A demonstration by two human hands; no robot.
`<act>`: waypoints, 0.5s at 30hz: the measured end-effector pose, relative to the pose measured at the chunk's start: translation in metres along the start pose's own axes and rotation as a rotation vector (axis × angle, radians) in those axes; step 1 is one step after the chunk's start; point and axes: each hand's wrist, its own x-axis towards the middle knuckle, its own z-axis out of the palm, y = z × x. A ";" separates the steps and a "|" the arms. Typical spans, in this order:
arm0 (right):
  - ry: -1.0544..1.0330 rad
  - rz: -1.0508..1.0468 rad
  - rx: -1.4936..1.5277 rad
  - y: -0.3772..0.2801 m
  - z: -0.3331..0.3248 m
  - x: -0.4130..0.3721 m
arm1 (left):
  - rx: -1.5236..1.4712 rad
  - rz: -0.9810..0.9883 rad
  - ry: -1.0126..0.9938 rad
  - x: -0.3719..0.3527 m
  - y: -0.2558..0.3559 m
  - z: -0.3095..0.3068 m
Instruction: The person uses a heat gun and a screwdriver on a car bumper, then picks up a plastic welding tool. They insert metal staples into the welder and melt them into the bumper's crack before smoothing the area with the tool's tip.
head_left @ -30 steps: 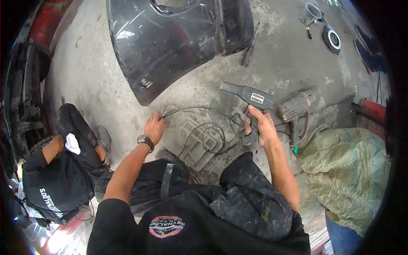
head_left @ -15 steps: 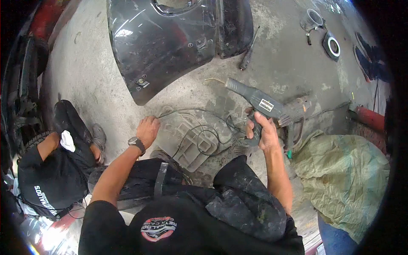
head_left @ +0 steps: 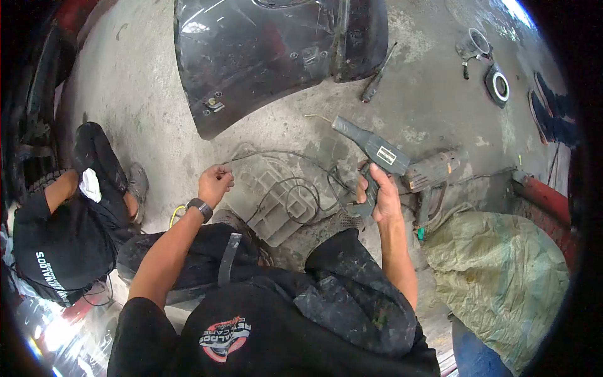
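My right hand [head_left: 384, 193] is wrapped round the handle of a dark hot-air tool [head_left: 370, 144], whose thin bent brass nozzle points to the left. My left hand [head_left: 215, 182] has its fingers curled together at the end of a thin black cable [head_left: 276, 151]; whether it pinches the cable is too small to tell. The cable loops over a grey plastic tray-like part [head_left: 270, 207] on the floor. Beyond my hands lies a dark car body panel [head_left: 251, 63].
A co-worker in black [head_left: 63, 239] crouches at left. A screwdriver-like tool [head_left: 372, 87], round ringed parts [head_left: 497, 86] and a ribbed cylinder [head_left: 432, 171] lie on the floor. A greenish sack [head_left: 502, 270] and a red bar [head_left: 546, 200] are at right. Another person's shoes [head_left: 545, 113] show at upper right.
My left hand has lifted off the floor area and its fingers have curled in. The tool stays in my right hand. The view has shifted slightly, and a yellow loop now shows beside my left wrist.
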 end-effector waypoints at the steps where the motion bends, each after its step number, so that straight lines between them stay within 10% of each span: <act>1: -0.002 -0.003 -0.010 0.001 0.000 0.000 | -0.025 -0.018 -0.008 0.002 -0.006 -0.001; 15: 0.051 0.037 -0.065 0.009 0.004 0.001 | -0.204 -0.126 -0.110 -0.004 -0.015 -0.015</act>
